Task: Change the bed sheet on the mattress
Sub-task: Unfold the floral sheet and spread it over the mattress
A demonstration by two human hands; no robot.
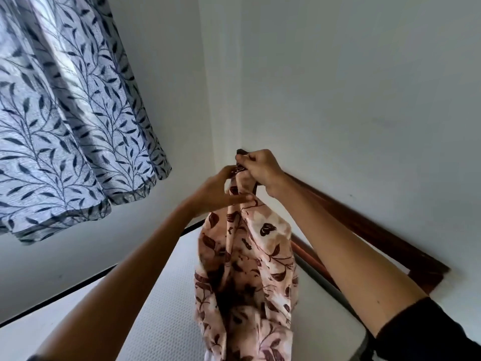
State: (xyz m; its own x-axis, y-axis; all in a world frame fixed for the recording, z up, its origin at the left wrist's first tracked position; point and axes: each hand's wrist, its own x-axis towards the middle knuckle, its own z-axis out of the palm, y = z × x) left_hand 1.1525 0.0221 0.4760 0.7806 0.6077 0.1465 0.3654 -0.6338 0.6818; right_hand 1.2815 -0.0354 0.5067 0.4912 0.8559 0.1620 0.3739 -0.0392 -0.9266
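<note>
Sheet: I have the floral bed sheet (pixel 247 269), pink with dark brown leaves, lifted up in front of me. It hangs in a bunched column from my hands down toward the near edge of the view, over the mattress.

Right hand: my right hand (pixel 260 170) is clenched around the top of the sheet, fingers curled over a gathered bit of its edge at the highest point.

Left hand: my left hand (pixel 221 191) sits just below and to the left of the right, touching it. Thumb and fingers pinch the fabric, and one finger lies straight across the folds.

Mattress: the white mattress (pixel 161 308) is bare, its dimpled top showing on both sides of the hanging sheet. A dark piping runs along its left edge.

Surroundings: a brown wooden bed frame (pixel 364 230) runs along the right wall into the far corner. A leaf-print curtain (pixel 73 113) hangs on the left, well apart from my hands.

Step in hand: I judge I am sorting the sheet, hunting along its edge for a corner before spreading it.

Next move: I would need to work my hands apart along the hem until the fabric opens out, then cast it over the mattress toward the far corner.

Watch for: the bundle may be twisted; I cannot tell which edge I hold.
</note>
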